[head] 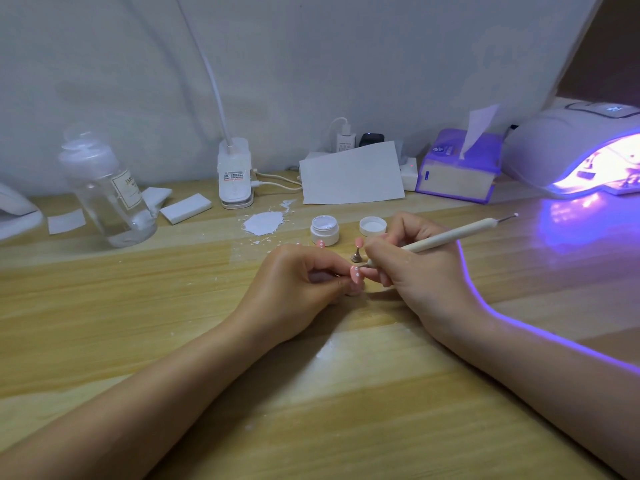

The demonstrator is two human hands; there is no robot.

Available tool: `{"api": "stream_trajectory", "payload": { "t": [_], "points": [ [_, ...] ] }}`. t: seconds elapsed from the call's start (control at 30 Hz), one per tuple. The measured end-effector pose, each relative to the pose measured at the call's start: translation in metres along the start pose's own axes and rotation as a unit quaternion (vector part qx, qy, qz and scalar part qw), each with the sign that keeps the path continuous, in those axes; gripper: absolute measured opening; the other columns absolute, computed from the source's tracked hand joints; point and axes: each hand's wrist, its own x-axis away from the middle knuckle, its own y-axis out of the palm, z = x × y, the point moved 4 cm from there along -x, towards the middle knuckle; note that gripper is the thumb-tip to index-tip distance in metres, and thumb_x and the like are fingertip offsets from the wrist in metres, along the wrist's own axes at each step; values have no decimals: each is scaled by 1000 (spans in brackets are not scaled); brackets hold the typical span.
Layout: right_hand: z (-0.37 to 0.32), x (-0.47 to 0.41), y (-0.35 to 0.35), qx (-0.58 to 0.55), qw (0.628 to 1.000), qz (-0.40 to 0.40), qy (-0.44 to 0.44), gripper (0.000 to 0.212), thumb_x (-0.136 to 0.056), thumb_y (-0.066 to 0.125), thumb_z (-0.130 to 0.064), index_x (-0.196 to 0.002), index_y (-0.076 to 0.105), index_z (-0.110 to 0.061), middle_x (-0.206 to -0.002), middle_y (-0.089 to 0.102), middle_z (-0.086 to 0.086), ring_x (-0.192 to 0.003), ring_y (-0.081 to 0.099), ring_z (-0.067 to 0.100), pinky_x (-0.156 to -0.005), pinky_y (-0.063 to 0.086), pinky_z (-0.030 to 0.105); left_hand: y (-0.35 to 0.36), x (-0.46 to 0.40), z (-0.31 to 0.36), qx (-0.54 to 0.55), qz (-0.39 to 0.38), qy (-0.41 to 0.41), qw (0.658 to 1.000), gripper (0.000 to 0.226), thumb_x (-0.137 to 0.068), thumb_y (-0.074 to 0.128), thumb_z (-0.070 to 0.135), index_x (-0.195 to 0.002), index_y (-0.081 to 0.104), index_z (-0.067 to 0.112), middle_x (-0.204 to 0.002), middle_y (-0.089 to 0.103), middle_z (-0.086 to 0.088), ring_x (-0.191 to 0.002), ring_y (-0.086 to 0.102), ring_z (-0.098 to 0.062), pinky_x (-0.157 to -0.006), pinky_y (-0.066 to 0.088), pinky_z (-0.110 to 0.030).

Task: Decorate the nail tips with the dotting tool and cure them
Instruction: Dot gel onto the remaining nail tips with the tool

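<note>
My left hand (294, 285) pinches a pink nail tip (355, 274) with white dots, held upright at the middle of the table. My right hand (415, 268) grips a cream dotting tool (450, 235) like a pen, its lower end touching that tip. Behind my hands stand two more pink nail tips: one with white dots (321, 243) and a plain one (358, 242) on a small metal stand (356, 256). An open white gel pot (325, 230) and its lid (372, 226) sit just beyond. The curing lamp (581, 154) glows violet at the far right.
A wooden table (173, 306) carries a clear bottle (107, 188) at the left, white pads (185, 208), a white paint smear (265, 223), a lamp base (235, 174) with cables, a white card (351, 174) and a purple tissue box (459, 168).
</note>
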Motion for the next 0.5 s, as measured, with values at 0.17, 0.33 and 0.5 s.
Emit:
{"api": "stream_trajectory", "payload": {
  "t": [0.17,0.33,0.5],
  "points": [
    [0,0,0,3,1000,1,3,46,-73,57,10,-42,39,-19,-49,36,9,-58,58,16,-52,54,23,0,0,-1,1,2,-4,1000,13,-77,71,13,-75,73,25,-71,72,10,-63,60,8,-63,51,-14],
    [-1,1,1,2,1000,-5,9,45,-75,58,10,-45,39,-17,-52,37,13,-50,59,10,-52,54,22,0,0,-1,-3,0,-4,1000,10,-77,71,13,-75,73,23,-72,72,9,-64,61,7,-64,51,-16],
    [-2,2,2,-5,1000,-4,14,45,-75,56,11,-45,38,-17,-43,37,4,-51,61,6,-54,56,27,0,0,1,-11,2,1,1000,14,-78,70,13,-74,73,26,-70,72,7,-59,57,5,-62,50,-19]
  ]
}}
